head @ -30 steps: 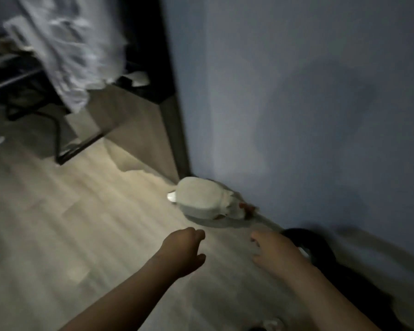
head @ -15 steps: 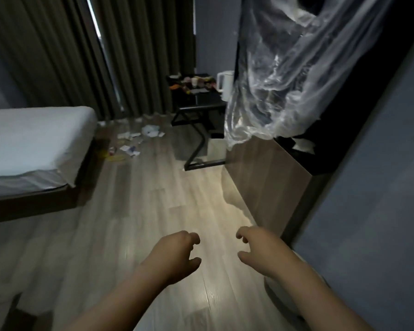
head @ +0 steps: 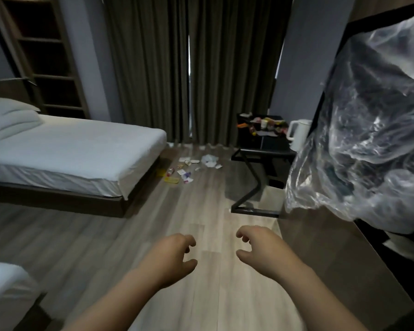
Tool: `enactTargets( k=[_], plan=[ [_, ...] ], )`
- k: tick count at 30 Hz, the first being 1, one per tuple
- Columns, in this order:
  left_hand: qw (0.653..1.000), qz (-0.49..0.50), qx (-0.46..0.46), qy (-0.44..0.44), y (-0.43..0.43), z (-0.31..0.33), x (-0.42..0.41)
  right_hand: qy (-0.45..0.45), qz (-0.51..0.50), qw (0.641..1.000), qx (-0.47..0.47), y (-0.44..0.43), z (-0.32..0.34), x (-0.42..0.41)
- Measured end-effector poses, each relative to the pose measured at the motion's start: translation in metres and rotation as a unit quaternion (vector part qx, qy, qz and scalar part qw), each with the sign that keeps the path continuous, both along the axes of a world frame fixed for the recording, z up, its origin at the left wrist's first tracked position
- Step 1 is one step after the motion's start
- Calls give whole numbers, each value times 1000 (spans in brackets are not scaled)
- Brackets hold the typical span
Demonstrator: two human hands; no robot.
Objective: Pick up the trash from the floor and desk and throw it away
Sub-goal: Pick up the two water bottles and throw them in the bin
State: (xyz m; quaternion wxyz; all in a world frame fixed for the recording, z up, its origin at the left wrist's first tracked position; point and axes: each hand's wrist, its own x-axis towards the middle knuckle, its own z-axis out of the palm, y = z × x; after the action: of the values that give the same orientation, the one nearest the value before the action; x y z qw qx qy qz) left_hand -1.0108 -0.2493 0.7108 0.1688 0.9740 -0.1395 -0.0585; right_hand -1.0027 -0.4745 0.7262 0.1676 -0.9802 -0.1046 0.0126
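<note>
Bed (head: 77, 149): left of frame, white sheets.
Left hand (head: 175, 256): lower centre, fingers loosely curled, holding nothing.
Floor trash (head: 191, 167): centre, papers and wrappers strewn lower left to upper right, between bed and desk.
Right hand (head: 261, 250): lower centre, loosely curled, empty.
Desk (head: 270, 145): centre right, black, more litter on top.

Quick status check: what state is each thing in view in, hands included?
Left hand: empty, fingers loosely curled.
Right hand: empty, fingers loosely curled.
Desk: cluttered with small items.
Bed: made.
Floor trash: scattered between bed and desk, not picked up.
Kettle: upright on desk.
Curtains: drawn, thin gap.
Plastic bag: crumpled, hanging at right.
</note>
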Motion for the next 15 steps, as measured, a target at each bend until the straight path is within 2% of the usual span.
enactTargets(
  k=[8, 15],
  plan=[
    [999, 46, -7, 19, 4, -6, 95, 17, 37, 999, -1, 9, -4, 110],
    [998, 63, -13, 25, 42, -19, 215, 18, 51, 998, -12, 46, -12, 235]
  ],
)
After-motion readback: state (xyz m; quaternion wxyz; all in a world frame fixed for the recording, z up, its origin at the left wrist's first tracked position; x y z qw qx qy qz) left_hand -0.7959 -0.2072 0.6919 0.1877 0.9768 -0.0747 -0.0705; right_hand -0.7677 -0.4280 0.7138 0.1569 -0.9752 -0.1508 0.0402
